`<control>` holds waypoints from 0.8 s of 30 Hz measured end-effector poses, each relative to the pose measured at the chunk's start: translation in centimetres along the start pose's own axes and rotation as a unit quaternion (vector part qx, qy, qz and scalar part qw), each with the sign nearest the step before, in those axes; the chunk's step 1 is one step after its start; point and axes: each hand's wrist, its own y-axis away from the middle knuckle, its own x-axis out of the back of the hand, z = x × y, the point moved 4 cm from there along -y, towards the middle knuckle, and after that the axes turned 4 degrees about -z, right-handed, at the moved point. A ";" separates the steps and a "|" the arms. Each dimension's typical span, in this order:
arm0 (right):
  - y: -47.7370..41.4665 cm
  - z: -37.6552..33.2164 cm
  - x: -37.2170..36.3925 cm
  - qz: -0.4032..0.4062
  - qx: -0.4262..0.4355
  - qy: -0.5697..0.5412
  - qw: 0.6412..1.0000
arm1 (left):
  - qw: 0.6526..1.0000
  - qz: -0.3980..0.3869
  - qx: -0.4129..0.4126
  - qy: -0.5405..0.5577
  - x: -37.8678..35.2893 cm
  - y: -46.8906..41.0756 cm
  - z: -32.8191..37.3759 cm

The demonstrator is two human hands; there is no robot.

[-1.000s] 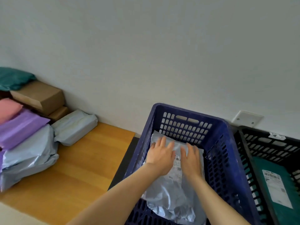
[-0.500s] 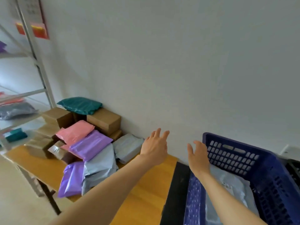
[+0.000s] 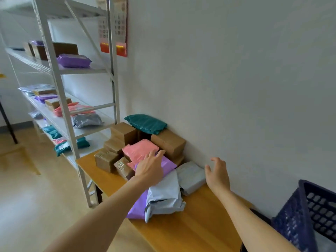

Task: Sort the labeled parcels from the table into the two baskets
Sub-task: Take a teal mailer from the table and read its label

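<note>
Both hands are open, fingers spread: the left hand (image 3: 150,170) over the pink parcel (image 3: 139,149), the right hand (image 3: 218,176) near the small grey parcel (image 3: 190,175). The long grey parcel (image 3: 163,197) lies wall-to-edge on the wooden surface (image 3: 200,224), beside white shelving (image 3: 60,88).

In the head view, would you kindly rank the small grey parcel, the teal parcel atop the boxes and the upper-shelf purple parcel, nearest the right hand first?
1. small grey parcel, beside the right hand.
2. teal parcel, atop the boxes, farther back.
3. purple parcel, upper shelf, far left.
</note>
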 end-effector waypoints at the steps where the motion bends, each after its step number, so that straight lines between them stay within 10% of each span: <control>1: -0.7 -0.7 -1.0 -0.005 0.003 -0.002 1.000 | 1.000 -0.003 0.015 -0.005 -0.1 -0.2 -1.6; 24: -22.8 -10.6 -22.0 -0.084 0.069 -0.024 0.994 | 0.993 0.022 0.073 -0.086 0.1 -23.6 -20.9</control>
